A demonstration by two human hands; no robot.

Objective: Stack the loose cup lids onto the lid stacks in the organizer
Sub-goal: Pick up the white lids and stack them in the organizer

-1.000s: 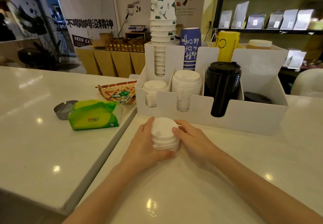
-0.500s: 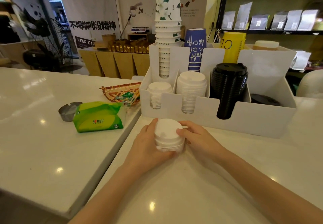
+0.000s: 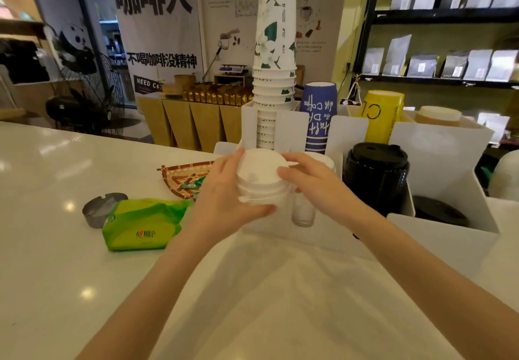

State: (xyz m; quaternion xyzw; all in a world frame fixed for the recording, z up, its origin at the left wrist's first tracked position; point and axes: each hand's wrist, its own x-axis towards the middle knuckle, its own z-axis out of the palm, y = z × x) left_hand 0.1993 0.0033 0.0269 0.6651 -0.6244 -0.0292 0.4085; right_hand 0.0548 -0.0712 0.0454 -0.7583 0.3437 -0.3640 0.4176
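Observation:
A short stack of white cup lids [image 3: 259,178] is held up off the counter between both hands, in front of the left end of the white organizer [image 3: 446,236]. My left hand [image 3: 222,199] grips its left side and bottom. My right hand [image 3: 314,182] presses on its right side and top edge. The small white lid stack in the organizer's left slot is hidden behind the held lids. The taller white lid stack [image 3: 303,213] shows partly behind my right hand. A tall black lid stack [image 3: 376,174] stands one slot further right.
Tall stacks of paper cups [image 3: 273,73] rise from the organizer's back row, with blue [image 3: 318,115] and yellow [image 3: 382,112] cups beside them. A green tissue pack [image 3: 140,225], a metal ashtray [image 3: 97,209] and a woven tray [image 3: 188,175] lie on the counter to the left.
Both hands have lifted the white lid stack off the counter and carried it forward, up to the organizer's left slots.

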